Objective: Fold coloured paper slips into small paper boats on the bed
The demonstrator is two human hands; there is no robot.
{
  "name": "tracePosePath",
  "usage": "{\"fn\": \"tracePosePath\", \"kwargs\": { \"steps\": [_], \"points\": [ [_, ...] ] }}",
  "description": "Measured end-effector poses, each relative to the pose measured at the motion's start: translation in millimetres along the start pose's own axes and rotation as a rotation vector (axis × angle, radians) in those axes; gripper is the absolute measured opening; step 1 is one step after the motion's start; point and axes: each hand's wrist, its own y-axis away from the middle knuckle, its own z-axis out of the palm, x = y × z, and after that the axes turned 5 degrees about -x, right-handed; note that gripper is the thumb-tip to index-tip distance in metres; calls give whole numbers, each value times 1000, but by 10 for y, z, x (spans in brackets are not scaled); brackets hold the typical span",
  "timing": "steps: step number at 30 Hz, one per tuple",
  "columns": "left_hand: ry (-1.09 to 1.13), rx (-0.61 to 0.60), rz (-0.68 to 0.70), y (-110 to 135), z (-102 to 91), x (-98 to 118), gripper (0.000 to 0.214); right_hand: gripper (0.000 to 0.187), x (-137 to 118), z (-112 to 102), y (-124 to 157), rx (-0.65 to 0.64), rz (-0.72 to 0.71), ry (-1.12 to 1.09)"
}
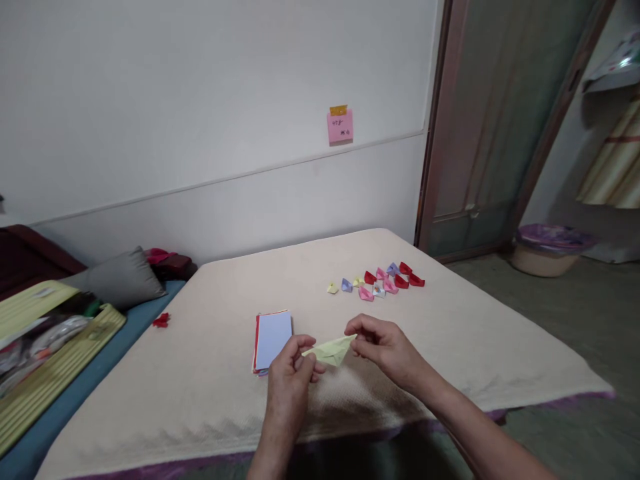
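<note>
Pale-yellow folded paper [331, 350] pinched at both ends: left hand [289, 375] on the near tip, right hand [384, 347] on the far tip, fingertips pressed together on it. Held just above the cream cloth [200, 387], beside the paper stack [273, 339]. Farther back, small folded pieces [383, 281], possibly boats.

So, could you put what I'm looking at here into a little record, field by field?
surface: cream blanket spread flat
left hand: pinches the left end of a folded yellow paper
right hand: pinches the right end of it
paper stack: pale blue sheet on top, red edges below, flat just beyond the left hand
folded pieces: small cluster in red, pink, purple and yellow, farther back
wall: pink note
far left: grey pillow
</note>
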Motion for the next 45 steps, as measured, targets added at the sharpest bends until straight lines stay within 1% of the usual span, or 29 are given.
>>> {"fn": "tracePosePath", "kwargs": {
  "steps": [5, 8, 15, 21, 25, 29, 32, 37, 45],
  "points": [
    [-76, 43, 70, 19, 14, 78, 14, 20, -36, 28, 18, 12, -150, 148],
    [-76, 49, 82, 19, 16, 84, 13, 21, -49, 31, 14, -3, -185, 180],
    [-131, 32, 91, 20, -18, 19, 12, 20, -50, 18, 16, -10, -198, 215],
    [-162, 40, 184, 24, -38, 12, 12, 26, -63, 31, 15, -63, -237, 230],
    [-122, 73, 136, 32, -13, 47, 12, 28, -60, 44, 12, -76, -266, 228],
    [-87, 118, 104, 23, 10, 51, 15, 31, -37, 62, 19, -52, -280, 261],
    [-116, 134, 121, 21, 11, 39, 15, 31, -33, 74, 29, -45, -300, 273],
    [-189, 128, 190, 33, -5, 16, 15, 29, -58, 74, 32, -64, -324, 279],
    [-239, 112, 177, 43, 19, 47, 18, 29, -43, 128, 23, -76, -325, 299]
  ]
}}
